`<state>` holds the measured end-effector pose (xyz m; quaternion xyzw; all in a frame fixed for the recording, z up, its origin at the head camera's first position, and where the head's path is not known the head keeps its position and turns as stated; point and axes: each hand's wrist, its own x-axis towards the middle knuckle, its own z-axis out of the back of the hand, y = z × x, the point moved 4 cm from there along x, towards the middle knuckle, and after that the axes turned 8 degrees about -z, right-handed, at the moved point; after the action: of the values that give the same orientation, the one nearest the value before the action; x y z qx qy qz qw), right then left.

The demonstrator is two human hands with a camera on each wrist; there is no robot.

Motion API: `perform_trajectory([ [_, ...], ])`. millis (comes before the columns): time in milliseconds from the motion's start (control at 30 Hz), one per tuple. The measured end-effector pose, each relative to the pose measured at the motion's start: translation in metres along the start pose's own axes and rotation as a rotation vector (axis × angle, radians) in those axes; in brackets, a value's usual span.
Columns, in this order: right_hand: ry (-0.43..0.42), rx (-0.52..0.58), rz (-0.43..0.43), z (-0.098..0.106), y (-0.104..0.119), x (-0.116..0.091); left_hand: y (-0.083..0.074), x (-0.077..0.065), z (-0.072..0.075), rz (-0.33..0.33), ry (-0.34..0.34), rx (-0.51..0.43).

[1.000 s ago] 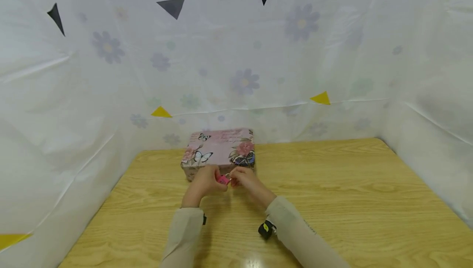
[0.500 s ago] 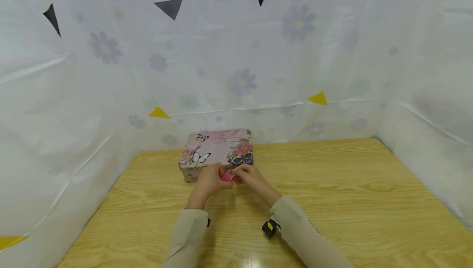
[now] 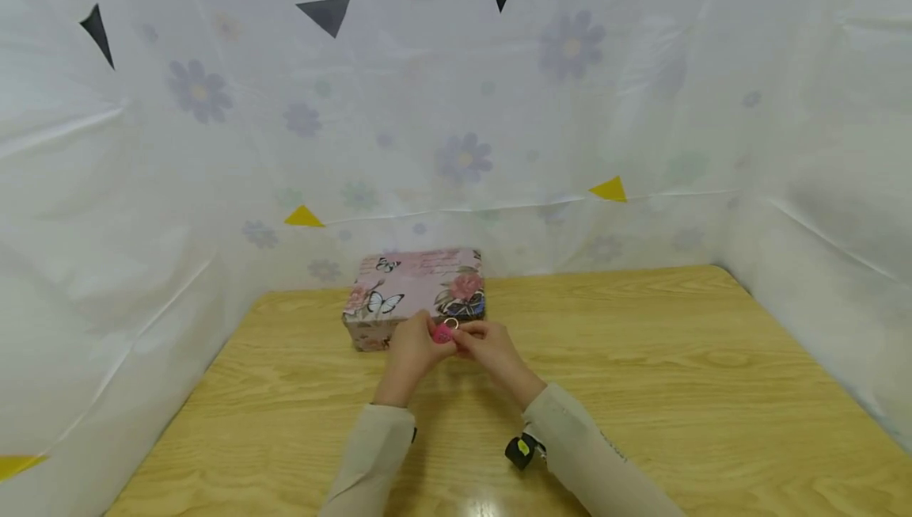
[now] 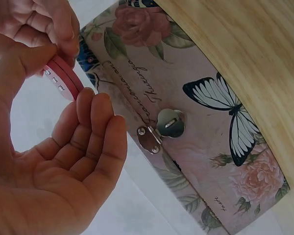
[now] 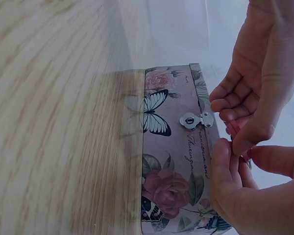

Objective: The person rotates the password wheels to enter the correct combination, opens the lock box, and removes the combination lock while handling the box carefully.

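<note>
A small pink combination padlock [image 3: 443,333] is held in front of the box, its round metal shackle [image 3: 451,323] pointing up. My left hand [image 3: 416,349] grips its left side between thumb and fingers. From the right, my right hand [image 3: 495,352] pinches the lock's other edge. A row of small number dials shows on the padlock [image 4: 62,81] in the left wrist view. Behind the hands stands a pink box [image 3: 420,283] printed with flowers and butterflies. Its metal clasp [image 4: 170,123] is on the front face, folded over the lid's seam, with no lock through it.
The wooden table [image 3: 627,359] runs out on both sides of the box. A white floral sheet [image 3: 399,129] hangs behind it. Black straps with a small black device [image 3: 522,450] sit at the right wrist.
The padlock has turned, so its shackle, earlier leaning toward the right hand, now points up. Both hands have moved slightly right relative to the box, still holding the lock.
</note>
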<state>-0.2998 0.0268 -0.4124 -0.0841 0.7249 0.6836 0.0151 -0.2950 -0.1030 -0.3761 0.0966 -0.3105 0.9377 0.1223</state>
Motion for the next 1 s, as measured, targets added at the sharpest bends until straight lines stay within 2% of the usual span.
perform_trajectory([
  [167, -0.046, 0.026, 0.001, 0.005, 0.002, -0.003, -0.006, 0.001, -0.006, 0.0, -0.023, 0.042],
  [400, -0.062, 0.059, 0.019, 0.015, 0.003, -0.004, -0.016, -0.002, -0.011, -0.027, -0.051, 0.014],
  [633, -0.051, 0.023, 0.034, 0.035, 0.003, -0.004, -0.023, 0.001, -0.019, -0.05, -0.008, -0.084],
  [833, -0.05, -0.072, 0.024, 0.052, 0.003, -0.007, -0.029, 0.004, -0.027, -0.142, 0.023, -0.231],
  [1000, -0.069, -0.122, 0.022, 0.061, 0.003, -0.009, -0.035, 0.005, -0.033, -0.201, 0.037, -0.26],
])
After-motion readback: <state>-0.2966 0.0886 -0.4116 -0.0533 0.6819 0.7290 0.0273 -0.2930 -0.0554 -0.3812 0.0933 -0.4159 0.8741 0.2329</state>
